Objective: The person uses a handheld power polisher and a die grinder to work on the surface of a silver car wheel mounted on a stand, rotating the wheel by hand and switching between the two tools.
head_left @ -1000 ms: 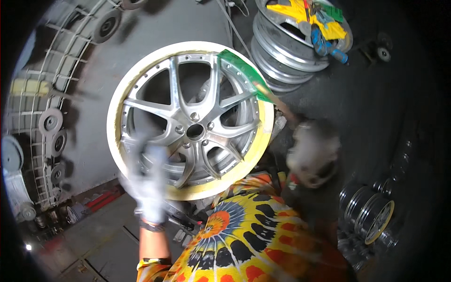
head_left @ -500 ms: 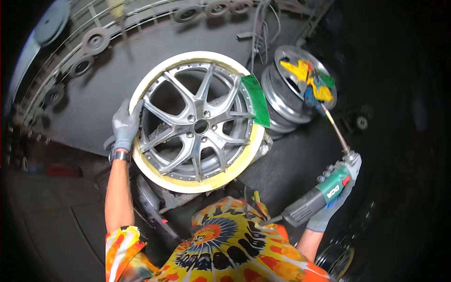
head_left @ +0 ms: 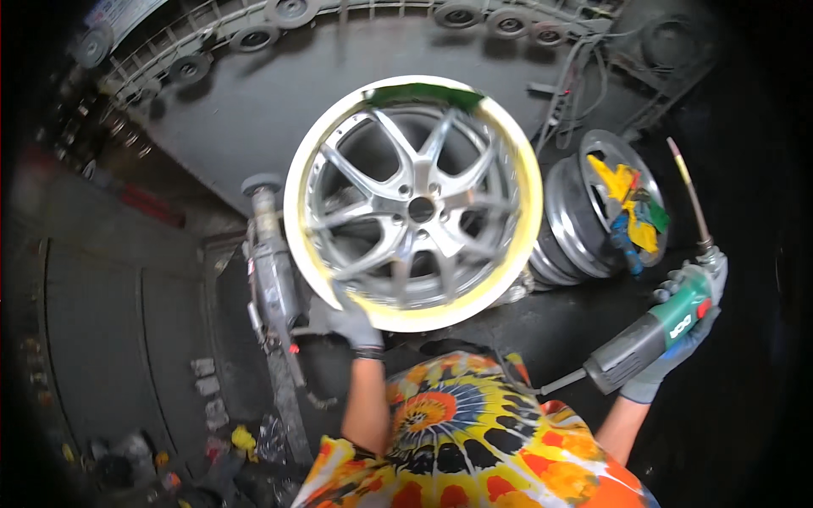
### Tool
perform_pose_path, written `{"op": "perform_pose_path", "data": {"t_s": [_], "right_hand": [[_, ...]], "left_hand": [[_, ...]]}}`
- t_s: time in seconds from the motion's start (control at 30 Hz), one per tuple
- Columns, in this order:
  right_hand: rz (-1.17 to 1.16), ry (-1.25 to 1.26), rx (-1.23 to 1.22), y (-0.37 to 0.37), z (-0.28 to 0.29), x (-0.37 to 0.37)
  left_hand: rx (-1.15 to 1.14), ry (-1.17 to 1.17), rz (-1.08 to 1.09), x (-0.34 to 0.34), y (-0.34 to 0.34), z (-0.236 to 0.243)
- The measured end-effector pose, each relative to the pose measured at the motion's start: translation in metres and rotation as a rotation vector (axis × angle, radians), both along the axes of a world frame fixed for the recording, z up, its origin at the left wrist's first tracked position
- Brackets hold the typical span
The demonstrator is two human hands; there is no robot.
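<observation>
A silver multi-spoke alloy wheel (head_left: pixel 421 182) lies in front of me, its rim covered with pale yellow tape and a green strip (head_left: pixel 423 95) at the far side. The spokes are smeared by motion. My gloved left hand (head_left: pixel 354 326) holds the wheel's near left edge, its fingers partly hidden and blurred. Out to the right, my gloved right hand (head_left: pixel 677 339) is closed around the body of a green and grey electric straight grinder (head_left: pixel 656 333). From the grinder a long thin shaft points away from me, its tip apart from the wheel.
Right of the wheel, more silver rims (head_left: pixel 584 212) are stacked, with yellow and blue gloves (head_left: pixel 631 203) on top. Another power tool (head_left: pixel 273 271) stands on the left. Several round discs (head_left: pixel 457 15) hang along a far rack. Cables (head_left: pixel 584 85) dangle at the back right.
The wheel has turned counterclockwise, its green strip going from the right to the far side. My left hand has moved along the rim from the left to the near edge.
</observation>
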State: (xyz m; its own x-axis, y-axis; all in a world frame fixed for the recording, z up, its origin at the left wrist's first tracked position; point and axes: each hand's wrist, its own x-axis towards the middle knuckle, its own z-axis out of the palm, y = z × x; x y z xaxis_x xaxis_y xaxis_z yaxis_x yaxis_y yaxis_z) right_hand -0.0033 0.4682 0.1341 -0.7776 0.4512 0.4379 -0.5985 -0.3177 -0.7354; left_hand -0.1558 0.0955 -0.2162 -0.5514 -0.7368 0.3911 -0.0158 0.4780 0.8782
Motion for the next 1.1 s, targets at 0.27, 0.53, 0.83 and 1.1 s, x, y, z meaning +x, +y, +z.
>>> {"op": "perform_pose_path", "data": {"t_s": [0.27,0.53,0.83,1.1], "right_hand": [[0.509,-0.100,-0.176,0.043,-0.022,-0.070],[0.565,-0.277,-0.109,0.049,-0.046,-0.103],[0.485,-0.262,0.054,0.007,-0.024,-0.118],[0.397,-0.328,0.320,-0.012,-0.006,-0.112]], "left_hand": [[1.173,-0.491,-0.577,0.092,0.080,0.068],[-0.088,-0.331,-0.350,-0.054,-0.079,0.159],[-0.077,0.057,-0.225,-0.073,-0.069,0.105],[0.307,0.091,0.064,0.020,0.050,0.074]]}}
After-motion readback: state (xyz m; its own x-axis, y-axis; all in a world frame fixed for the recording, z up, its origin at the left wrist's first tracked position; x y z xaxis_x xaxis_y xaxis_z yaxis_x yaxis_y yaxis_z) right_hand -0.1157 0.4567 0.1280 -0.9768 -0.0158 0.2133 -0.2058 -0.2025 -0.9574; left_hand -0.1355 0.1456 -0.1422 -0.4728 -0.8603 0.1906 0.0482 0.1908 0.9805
